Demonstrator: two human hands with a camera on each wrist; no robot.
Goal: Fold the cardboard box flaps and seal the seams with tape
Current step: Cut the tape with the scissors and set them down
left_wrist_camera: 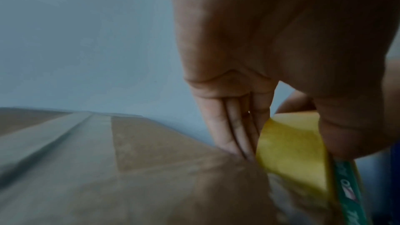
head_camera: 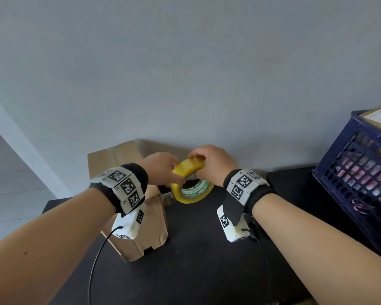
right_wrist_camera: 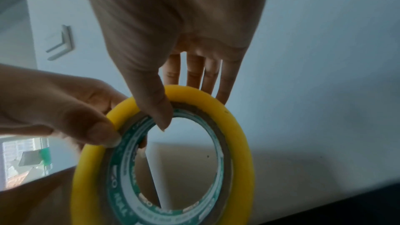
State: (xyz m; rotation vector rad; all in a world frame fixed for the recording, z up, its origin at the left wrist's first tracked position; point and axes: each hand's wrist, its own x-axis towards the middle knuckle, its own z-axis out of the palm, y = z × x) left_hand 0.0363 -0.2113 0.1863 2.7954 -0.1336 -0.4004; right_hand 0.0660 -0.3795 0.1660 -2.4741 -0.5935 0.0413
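Your tape roll (head_camera: 191, 183) sits frame centre above the surface (head_camera: 207, 249); cardboard box (head_camera: 139, 223) lower left of it; crate (head_camera: 359, 179) at right edge.

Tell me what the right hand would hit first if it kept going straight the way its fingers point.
The right hand already grips the tape roll; beyond it, probably the grey wall, though depth is unclear.
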